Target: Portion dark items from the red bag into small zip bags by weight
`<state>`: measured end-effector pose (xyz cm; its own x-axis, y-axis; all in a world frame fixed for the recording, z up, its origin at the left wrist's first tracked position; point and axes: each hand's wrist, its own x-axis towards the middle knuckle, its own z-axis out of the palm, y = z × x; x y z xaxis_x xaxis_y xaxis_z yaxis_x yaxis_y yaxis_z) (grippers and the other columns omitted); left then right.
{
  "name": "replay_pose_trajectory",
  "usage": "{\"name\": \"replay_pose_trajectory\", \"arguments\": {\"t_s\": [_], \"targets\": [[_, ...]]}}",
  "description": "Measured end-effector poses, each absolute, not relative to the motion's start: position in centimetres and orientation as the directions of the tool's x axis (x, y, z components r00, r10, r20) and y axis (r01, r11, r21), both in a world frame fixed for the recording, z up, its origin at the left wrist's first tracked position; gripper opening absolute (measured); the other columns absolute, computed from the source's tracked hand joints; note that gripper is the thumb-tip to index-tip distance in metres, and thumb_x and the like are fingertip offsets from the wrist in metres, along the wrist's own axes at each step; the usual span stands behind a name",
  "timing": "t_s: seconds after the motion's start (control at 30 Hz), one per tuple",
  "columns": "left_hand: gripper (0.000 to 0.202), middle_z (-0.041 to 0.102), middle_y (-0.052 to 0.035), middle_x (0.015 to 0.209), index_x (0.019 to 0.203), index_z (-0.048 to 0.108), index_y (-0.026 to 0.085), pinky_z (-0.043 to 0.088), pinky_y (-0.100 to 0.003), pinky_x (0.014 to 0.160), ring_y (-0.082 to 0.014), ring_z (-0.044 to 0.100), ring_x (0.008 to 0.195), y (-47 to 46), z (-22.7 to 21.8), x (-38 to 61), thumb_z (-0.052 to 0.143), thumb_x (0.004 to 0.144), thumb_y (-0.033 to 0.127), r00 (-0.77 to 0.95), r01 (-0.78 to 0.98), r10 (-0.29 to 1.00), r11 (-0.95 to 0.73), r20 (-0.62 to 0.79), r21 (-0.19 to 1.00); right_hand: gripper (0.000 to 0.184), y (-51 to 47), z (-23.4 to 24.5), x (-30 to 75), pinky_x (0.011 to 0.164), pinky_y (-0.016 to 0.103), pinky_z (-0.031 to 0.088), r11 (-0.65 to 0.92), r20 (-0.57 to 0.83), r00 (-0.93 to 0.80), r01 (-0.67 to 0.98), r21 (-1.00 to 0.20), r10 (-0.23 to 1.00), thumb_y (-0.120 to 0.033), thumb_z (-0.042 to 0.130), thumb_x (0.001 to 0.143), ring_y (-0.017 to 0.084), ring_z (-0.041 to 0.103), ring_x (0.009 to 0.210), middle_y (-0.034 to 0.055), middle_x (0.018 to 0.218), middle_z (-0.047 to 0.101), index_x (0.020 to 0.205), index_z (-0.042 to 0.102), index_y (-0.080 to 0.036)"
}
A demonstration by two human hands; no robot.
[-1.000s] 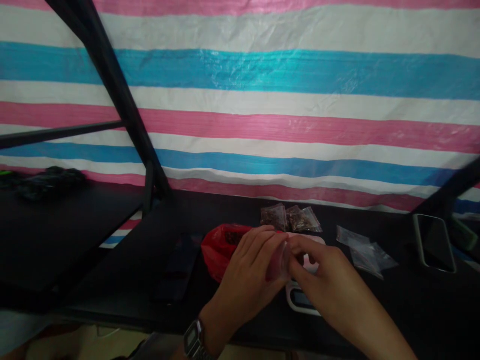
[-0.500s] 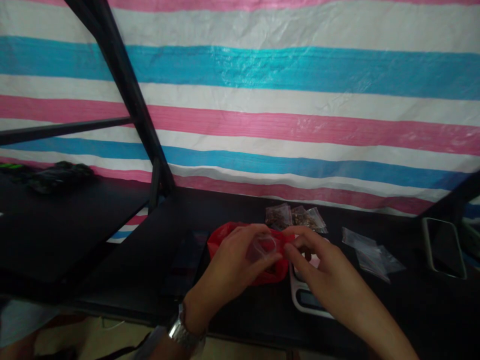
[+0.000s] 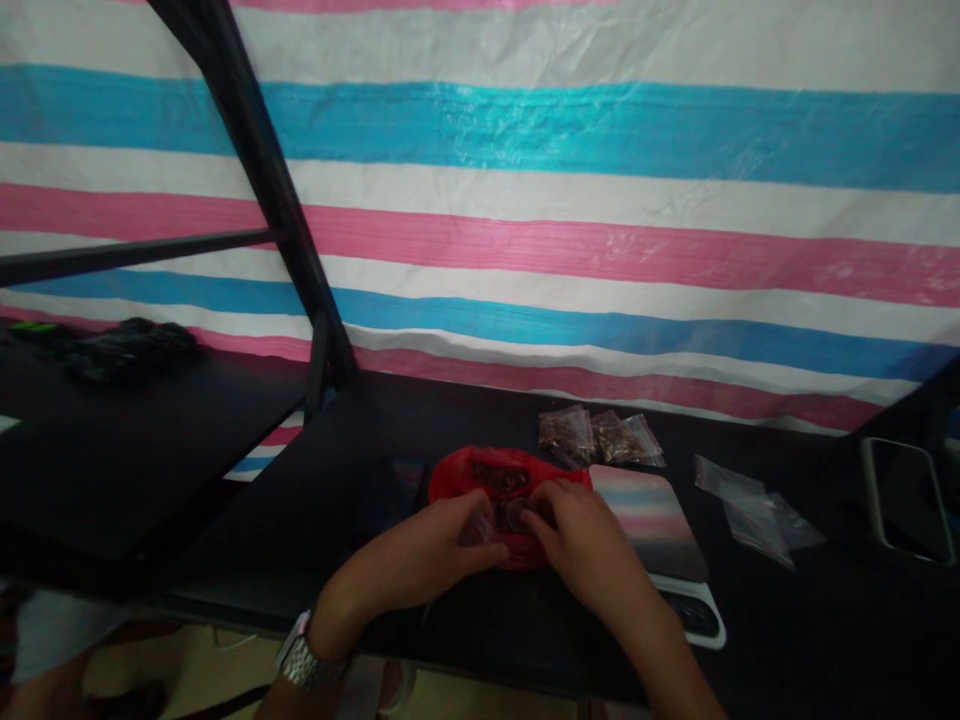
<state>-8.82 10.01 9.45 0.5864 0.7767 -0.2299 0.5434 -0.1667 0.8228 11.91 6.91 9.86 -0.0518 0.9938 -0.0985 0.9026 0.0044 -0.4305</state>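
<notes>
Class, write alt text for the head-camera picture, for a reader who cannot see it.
The left hand and right hand pinch a small clear bag at the mouth of a red plastic bag on a black table. A scale, filled small packets and empty clear bags lie to the right, before a striped tarp.

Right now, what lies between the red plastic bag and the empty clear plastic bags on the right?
Between the red plastic bag and the empty clear plastic bags lies a flat white scale with a shiny top, seen in the head view.
</notes>
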Motion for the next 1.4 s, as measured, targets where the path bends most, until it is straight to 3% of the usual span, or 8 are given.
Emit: {"name": "replay_pose_trajectory", "arguments": {"t_s": [0.17,0.33,0.5,0.57,0.67,0.8,0.93,1.4], "targets": [[0.029,0.075,-0.0013,0.101,0.107,0.068,0.022,0.045,-0.030,0.075,-0.0208,0.066,0.087,10.1,9.9,-9.8,0.069,0.095,0.049,0.590,0.569,0.765,-0.167,-0.259,0.805,0.005,7.1,8.8,11.2,0.088,0.035,0.044,0.061,-0.067,-0.109,0.864,-0.499,0.992,-0.017,0.065,0.098,0.026,0.067,0.104,0.0091,0.109,0.075,0.098,0.069,-0.020],[0.025,0.073,0.0007,0.095,0.104,0.069,0.022,0.045,-0.029,0.073,-0.0196,0.065,0.084,9.8,10.2,-11.2,0.068,0.094,0.046,0.574,0.596,0.758,-0.127,-0.310,0.793,0.014,7.5,8.1,11.1,0.080,0.031,0.040,0.119,-0.049,-0.179,0.809,-0.576,0.983,-0.008,0.062,0.091,0.021,0.065,0.093,0.0031,0.094,0.072,0.086,0.060,-0.022],[0.029,0.072,0.0001,0.093,0.102,0.069,0.021,0.045,-0.030,0.074,-0.0203,0.065,0.083,9.7,10.3,-12.1,0.067,0.095,0.049,0.510,0.596,0.818,-0.113,-0.266,0.795,0.017,7.9,8.2,11.0,0.080,0.032,0.039,0.029,-0.041,-0.054,0.892,-0.452,0.998,-0.004,0.056,0.091,0.022,0.066,0.094,0.0071,0.100,0.070,0.089,0.059,-0.021],[0.029,0.072,0.0006,0.092,0.102,0.069,0.022,0.046,-0.029,0.074,-0.0198,0.064,0.083,9.8,10.3,-11.9,0.066,0.096,0.050,0.498,0.549,0.843,-0.123,-0.205,0.826,0.016,7.7,8.2,10.8,0.081,0.032,0.041,0.010,-0.070,-0.044,0.902,-0.431,0.997,-0.005,0.054,0.094,0.023,0.067,0.096,0.0097,0.110,0.069,0.096,0.060,-0.020],[0.026,0.073,0.0006,0.092,0.100,0.068,0.022,0.047,-0.028,0.073,-0.0186,0.064,0.081,9.9,10.1,-10.9,0.067,0.096,0.048,0.475,0.437,0.872,-0.118,-0.118,0.891,0.015,7.1,8.5,10.8,0.082,0.032,0.044,0.044,-0.109,-0.114,0.863,-0.504,0.987,-0.007,0.055,0.095,0.023,0.068,0.097,0.0102,0.117,0.068,0.098,0.061,-0.020],[0.022,0.073,0.0000,0.091,0.096,0.066,0.021,0.050,-0.027,0.074,-0.0177,0.065,0.082,10.4,9.8,-9.1,0.068,0.096,0.043,0.409,0.252,0.912,-0.081,-0.031,0.964,0.014,6.3,9.0,11.6,0.086,0.031,0.047,0.114,-0.095,-0.228,0.755,-0.646,0.969,-0.010,0.059,0.093,0.022,0.068,0.100,0.0072,0.114,0.070,0.099,0.063,-0.022],[0.022,0.072,-0.0006,0.093,0.099,0.065,0.020,0.050,-0.027,0.075,-0.0172,0.065,0.083,10.5,9.5,-7.6,0.068,0.096,0.041,0.383,0.174,0.923,-0.034,-0.036,0.984,0.014,6.3,8.9,12.7,0.086,0.032,0.047,0.120,-0.090,-0.250,0.712,-0.692,0.964,-0.011,0.059,0.092,0.020,0.068,0.096,0.0040,0.107,0.072,0.097,0.065,-0.022],[0.028,0.072,-0.0020,0.100,0.104,0.062,0.023,0.051,-0.032,0.083,-0.0215,0.065,0.091,7.4,7.7,-8.4,0.070,0.093,0.047,0.384,0.325,0.906,0.045,-0.176,0.945,0.014,8.8,7.7,13.1,0.098,0.040,0.049,0.050,0.112,-0.002,0.902,-0.429,0.994,-0.010,0.059,0.096,0.029,0.069,0.110,0.0107,0.117,0.070,0.102,0.066,-0.021]]}}
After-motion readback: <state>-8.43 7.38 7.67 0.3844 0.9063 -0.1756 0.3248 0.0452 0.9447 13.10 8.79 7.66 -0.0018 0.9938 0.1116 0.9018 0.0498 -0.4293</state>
